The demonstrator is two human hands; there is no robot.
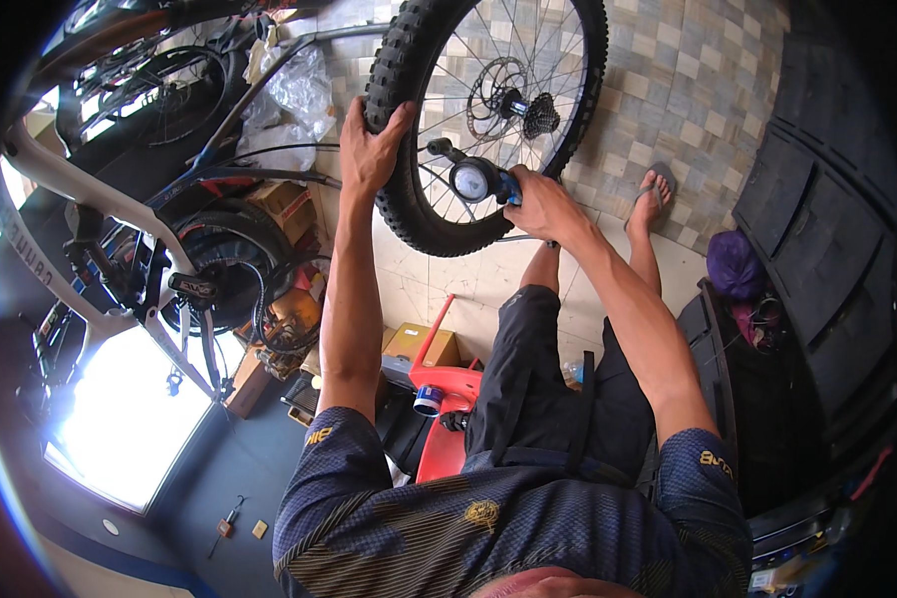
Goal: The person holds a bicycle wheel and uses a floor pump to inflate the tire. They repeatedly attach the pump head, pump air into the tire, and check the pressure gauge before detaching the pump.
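Note:
A bicycle wheel with a knobby black tire [405, 75] stands in front of me, its brake rotor [482, 112] and cassette [541, 117] showing at the hub. My left hand [373, 149] is closed round the tire's left side, thumb on the near sidewall and fingers partly hidden on the tread. In my right hand [548, 206] is the blue grip of a tire inflator, its round white-faced gauge [470, 180] in front of the lower spokes. The inflator's black end [439, 147] lies over the spokes near the rim; whether it sits on a valve I cannot tell.
A white bike frame [120, 204] hangs at left, with clear plastic wrapping [294, 95] and a cardboard box [287, 209] beyond it. A red plastic stool [443, 456] with a small can [429, 400] is by my legs. Black drawers [822, 229] and a purple bag [736, 264] line the right.

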